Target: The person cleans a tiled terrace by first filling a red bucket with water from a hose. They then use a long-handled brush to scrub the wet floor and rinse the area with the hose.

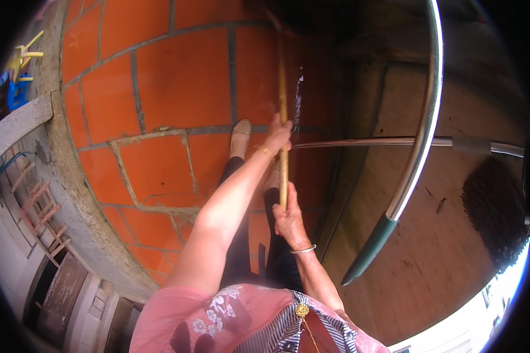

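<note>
Both my hands grip a long yellowish wooden pole (284,159) that runs away from me over the floor. My left hand (277,135) is closed round it farther up. Nearer my body, my right hand (291,220) is closed round its near end. The pole's far end fades into the dark at the top, so I cannot make out what is on it. My feet, in light woven shoes (240,136), stand on the orange tiled floor (153,165) below my hands.
On the right a shiny metal pole (424,141) with a green grip curves close by. Another metal pole (383,142) lies crosswise, near dark bristles (494,212) against a brown wall (394,259). Left, a concrete ledge (70,159) borders the tiles; a wooden rack (41,206) stands beyond.
</note>
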